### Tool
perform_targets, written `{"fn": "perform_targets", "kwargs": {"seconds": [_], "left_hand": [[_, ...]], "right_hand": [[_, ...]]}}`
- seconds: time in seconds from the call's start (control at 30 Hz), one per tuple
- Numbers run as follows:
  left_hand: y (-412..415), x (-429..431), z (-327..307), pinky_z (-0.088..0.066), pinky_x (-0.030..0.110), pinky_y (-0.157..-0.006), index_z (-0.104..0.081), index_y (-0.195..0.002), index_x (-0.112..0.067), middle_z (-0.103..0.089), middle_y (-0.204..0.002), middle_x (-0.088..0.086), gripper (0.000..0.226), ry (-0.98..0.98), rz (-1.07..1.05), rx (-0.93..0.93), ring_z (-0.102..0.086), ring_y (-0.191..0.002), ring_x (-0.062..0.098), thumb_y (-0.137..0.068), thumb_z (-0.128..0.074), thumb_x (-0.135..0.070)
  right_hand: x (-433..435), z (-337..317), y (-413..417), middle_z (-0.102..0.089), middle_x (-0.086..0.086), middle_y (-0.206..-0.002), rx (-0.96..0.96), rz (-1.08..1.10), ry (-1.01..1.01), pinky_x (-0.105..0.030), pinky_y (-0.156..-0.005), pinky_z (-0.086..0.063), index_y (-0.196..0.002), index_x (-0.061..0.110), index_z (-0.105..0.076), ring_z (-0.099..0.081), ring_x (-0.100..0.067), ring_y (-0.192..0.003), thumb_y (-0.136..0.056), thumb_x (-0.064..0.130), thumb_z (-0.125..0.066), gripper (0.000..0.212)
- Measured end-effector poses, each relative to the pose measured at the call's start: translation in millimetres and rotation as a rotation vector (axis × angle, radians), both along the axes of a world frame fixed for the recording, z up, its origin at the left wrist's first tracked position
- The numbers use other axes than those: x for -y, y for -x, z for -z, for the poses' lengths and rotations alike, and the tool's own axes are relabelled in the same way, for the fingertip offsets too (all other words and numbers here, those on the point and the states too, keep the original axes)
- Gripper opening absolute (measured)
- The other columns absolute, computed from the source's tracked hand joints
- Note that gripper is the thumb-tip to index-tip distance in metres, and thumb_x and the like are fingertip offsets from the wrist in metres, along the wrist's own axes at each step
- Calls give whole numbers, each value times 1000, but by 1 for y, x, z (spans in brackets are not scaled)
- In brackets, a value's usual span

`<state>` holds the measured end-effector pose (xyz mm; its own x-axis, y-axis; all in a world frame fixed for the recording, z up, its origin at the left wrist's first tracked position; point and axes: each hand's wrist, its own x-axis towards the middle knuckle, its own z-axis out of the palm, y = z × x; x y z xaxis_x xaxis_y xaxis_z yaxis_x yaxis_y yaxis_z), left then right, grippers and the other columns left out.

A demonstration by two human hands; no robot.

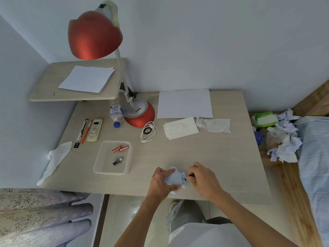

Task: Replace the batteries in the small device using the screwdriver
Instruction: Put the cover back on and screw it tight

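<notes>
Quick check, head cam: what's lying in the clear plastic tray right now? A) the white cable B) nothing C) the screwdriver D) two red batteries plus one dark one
D: the clear plastic tray holds two red batteries lying side by side near its far end and one dark battery closer to the person; the white cable lies on the desk outside it.

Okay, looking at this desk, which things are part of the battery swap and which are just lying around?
In use: small white device, held by the left hand; dark tool tip, likely the screwdriver, in the right hand; red batteries and dark battery in the clear tray.

Lying about: red lamp, remote control, water bottle, white cable, tissues.
</notes>
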<state>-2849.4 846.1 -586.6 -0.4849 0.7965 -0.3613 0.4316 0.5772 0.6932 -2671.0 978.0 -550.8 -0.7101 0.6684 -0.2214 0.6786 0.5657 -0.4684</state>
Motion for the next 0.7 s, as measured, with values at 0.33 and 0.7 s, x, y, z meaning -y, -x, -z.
{"fn": "perform_targets", "kwargs": {"seconds": [0.33, 0.7], "left_hand": [[0, 1, 0, -54, 20, -86, -68, -145, -28, -51, -113, -3, 86, -8, -3, 13, -57, -105, 16, -67, -101, -41], [9, 0, 2, -51, 16, -82, -69, -144, -25, -53, -114, -2, 85, 25, 30, 15, -57, -104, 15, -67, -102, -42]], "right_hand": [[-1, 1, -3, -54, 12, -101, 16, -119, -56, -31, -67, -59, -98, 22, -69, -63, -14, -68, -100, 32, -74, 11], [-5, -5, -11, -64, 16, -98, -66, -67, -67, -28, -64, -58, -99, 25, -74, -66, -11, -69, -94, 27, -80, 8]]}}
